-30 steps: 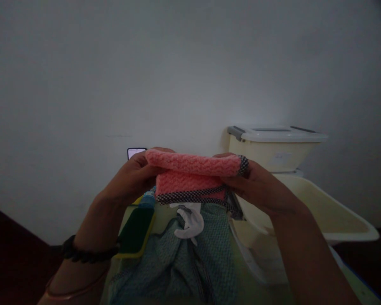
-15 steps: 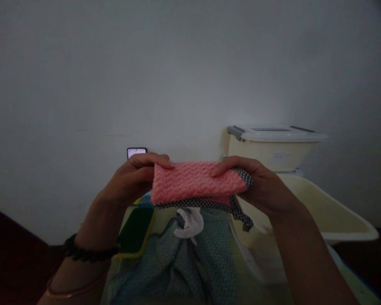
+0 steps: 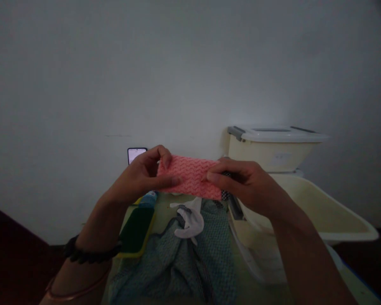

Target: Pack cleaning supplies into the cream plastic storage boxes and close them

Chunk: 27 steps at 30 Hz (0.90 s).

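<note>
A folded pink knitted cloth (image 3: 190,176) with a black-and-white checked edge is held up in front of me, above the table. My left hand (image 3: 141,178) pinches its left end, thumb in front and fingers curled over the top. At the right end, my right hand (image 3: 243,184) grips the cloth the same way, with the checked edge showing under the fingers. Below the cloth lies a crumpled teal-grey cloth (image 3: 184,262) with a small white piece (image 3: 190,220) on it.
A dark flat object with a yellow rim (image 3: 135,231) lies left on the greenish table (image 3: 160,212). A phone (image 3: 136,153) leans on the wall behind. At the right stand a cream open tub (image 3: 330,212) and a lidded cream bin (image 3: 273,146).
The pink cloth has been folded smaller: its hanging lower layer and checked band are now tucked up, and both hands have moved closer together.
</note>
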{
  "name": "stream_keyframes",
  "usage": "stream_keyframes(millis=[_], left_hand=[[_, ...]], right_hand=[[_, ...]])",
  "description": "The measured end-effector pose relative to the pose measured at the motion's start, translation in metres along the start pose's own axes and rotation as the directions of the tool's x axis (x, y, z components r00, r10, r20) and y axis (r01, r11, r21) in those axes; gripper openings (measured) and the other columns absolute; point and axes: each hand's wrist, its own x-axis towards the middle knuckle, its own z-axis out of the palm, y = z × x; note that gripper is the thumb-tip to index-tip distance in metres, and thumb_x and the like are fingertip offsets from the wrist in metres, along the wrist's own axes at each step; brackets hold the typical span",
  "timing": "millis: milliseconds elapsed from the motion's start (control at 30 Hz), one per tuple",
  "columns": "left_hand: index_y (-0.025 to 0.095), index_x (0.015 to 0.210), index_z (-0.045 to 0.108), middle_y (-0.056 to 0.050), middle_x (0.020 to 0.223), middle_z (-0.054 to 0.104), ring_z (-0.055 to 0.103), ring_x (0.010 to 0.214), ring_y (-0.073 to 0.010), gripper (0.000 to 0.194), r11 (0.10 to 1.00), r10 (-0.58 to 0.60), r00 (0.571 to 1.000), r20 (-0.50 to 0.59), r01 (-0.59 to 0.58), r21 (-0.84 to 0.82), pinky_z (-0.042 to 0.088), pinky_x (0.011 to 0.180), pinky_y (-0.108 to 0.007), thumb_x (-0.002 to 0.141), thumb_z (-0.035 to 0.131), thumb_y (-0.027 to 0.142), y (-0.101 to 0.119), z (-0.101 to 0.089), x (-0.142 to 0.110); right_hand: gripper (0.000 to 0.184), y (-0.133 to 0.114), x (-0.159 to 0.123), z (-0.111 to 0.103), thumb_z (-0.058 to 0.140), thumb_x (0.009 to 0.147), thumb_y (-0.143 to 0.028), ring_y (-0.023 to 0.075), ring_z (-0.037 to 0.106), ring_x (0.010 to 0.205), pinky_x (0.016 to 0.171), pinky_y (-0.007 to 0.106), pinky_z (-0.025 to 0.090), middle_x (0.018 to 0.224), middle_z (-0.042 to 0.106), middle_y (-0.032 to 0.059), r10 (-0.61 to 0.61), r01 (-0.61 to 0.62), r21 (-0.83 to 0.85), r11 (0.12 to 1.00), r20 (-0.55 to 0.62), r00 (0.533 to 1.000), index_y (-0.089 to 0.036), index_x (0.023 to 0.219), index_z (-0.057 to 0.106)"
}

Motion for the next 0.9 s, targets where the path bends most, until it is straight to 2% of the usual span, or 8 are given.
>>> stream_keyframes(millis=[67, 200, 267, 333, 500, 667, 767, 900], left_hand=[[0.018, 0.071, 0.045, 0.005, 0.075, 0.047, 0.05, 0.065, -0.0068, 0.033, 1.0, -0.017, 1.0, 0.008, 0.017, -0.003, 0.046, 0.053, -0.015, 0.063, 0.074, 0.007, -0.0028, -0.0003, 0.0003], [0.02, 0.088, 0.048, 0.005, 0.079, 0.053, 0.054, 0.064, -0.0061, 0.031, 0.999, -0.039, 0.999, 0.034, 0.039, -0.006, 0.048, 0.054, -0.014, 0.07, 0.07, 0.008, -0.0029, 0.0, -0.0002], [0.023, 0.106, 0.048, 0.004, 0.081, 0.056, 0.057, 0.065, -0.0067, 0.041, 0.996, -0.091, 0.995, 0.034, 0.091, 0.004, 0.049, 0.056, -0.015, 0.074, 0.068, 0.009, -0.0019, 0.0007, -0.0004], [0.021, 0.112, 0.049, 0.002, 0.083, 0.059, 0.059, 0.067, -0.0078, 0.044, 0.989, -0.147, 0.989, 0.016, 0.147, 0.014, 0.051, 0.058, -0.016, 0.074, 0.069, 0.011, -0.0018, 0.0011, 0.0001], [0.016, 0.09, 0.059, 0.003, 0.077, 0.06, 0.059, 0.064, -0.0074, 0.028, 0.99, -0.14, 0.986, -0.087, 0.138, -0.031, 0.05, 0.056, -0.015, 0.066, 0.075, 0.012, -0.0061, -0.0018, 0.0039], [0.015, 0.086, 0.059, 0.001, 0.077, 0.064, 0.061, 0.065, -0.0091, 0.023, 0.99, -0.131, 0.98, -0.151, 0.121, -0.073, 0.05, 0.058, -0.017, 0.069, 0.074, 0.019, -0.0088, -0.0032, 0.0047], [0.018, 0.087, 0.055, 0.003, 0.071, 0.064, 0.058, 0.058, -0.0072, 0.022, 0.986, -0.145, 0.978, -0.151, 0.13, -0.104, 0.046, 0.052, -0.015, 0.073, 0.071, 0.022, -0.0059, -0.0013, 0.0036], [0.018, 0.079, 0.05, 0.004, 0.066, 0.062, 0.055, 0.054, -0.0061, 0.021, 0.993, -0.091, 0.979, -0.183, 0.076, -0.088, 0.044, 0.049, -0.014, 0.074, 0.071, 0.021, -0.001, 0.0034, 0.0047]], right_hand=[[0.014, 0.0005, 0.0001, 0.0013, 0.062, 0.08, -0.026, 0.0093, 0.055, 0.07, 0.062, 0.021, 0.043, 0.08, 0.064, -0.0011, -0.01, 0.009, -0.055, 0.998, -0.018, 1.0, -0.02, 0.09, 0.07], [0.041, 0.0022, -0.0002, 0.0017, 0.068, 0.074, -0.024, 0.0076, 0.05, 0.063, 0.055, 0.02, 0.041, 0.083, 0.057, -0.003, 0.018, -0.027, -0.119, 0.993, -0.07, 0.997, -0.024, 0.113, 0.058], [0.044, 0.0024, 0.0004, 0.0031, 0.07, 0.07, -0.02, 0.0075, 0.048, 0.061, 0.052, 0.019, 0.04, 0.079, 0.054, -0.0038, 0.042, -0.051, -0.111, 0.992, -0.084, 0.996, -0.021, 0.111, 0.055], [0.035, 0.0019, 0.0015, 0.0053, 0.069, 0.069, -0.018, 0.0073, 0.048, 0.061, 0.051, 0.018, 0.039, 0.076, 0.053, -0.0042, 0.061, -0.068, -0.085, 0.994, -0.082, 0.995, -0.018, 0.1, 0.055], [0.025, 0.0002, 0.0025, 0.0073, 0.069, 0.069, -0.025, 0.0075, 0.046, 0.06, 0.05, 0.019, 0.038, 0.074, 0.054, -0.0038, 0.134, -0.137, -0.101, 0.985, -0.03, 0.99, -0.017, 0.09, 0.058], [0.031, -0.0008, 0.0006, 0.0033, 0.064, 0.072, -0.046, 0.0076, 0.039, 0.05, 0.043, 0.021, 0.029, 0.056, 0.045, -0.0047, 0.262, -0.241, -0.248, 0.938, 0.057, 0.963, -0.015, 0.07, 0.06], [0.029, -0.0005, 0.0009, 0.0033, 0.065, 0.072, -0.043, 0.0075, 0.038, 0.05, 0.044, 0.022, 0.029, 0.057, 0.045, -0.0043, 0.206, -0.198, -0.245, 0.949, 0.008, 0.978, -0.015, 0.066, 0.058], [0.019, 0.0019, 0.0018, 0.0056, 0.066, 0.072, -0.034, 0.0096, 0.043, 0.056, 0.049, 0.022, 0.034, 0.064, 0.052, -0.0025, 0.14, -0.139, -0.221, 0.965, -0.008, 0.99, -0.016, 0.073, 0.059]])
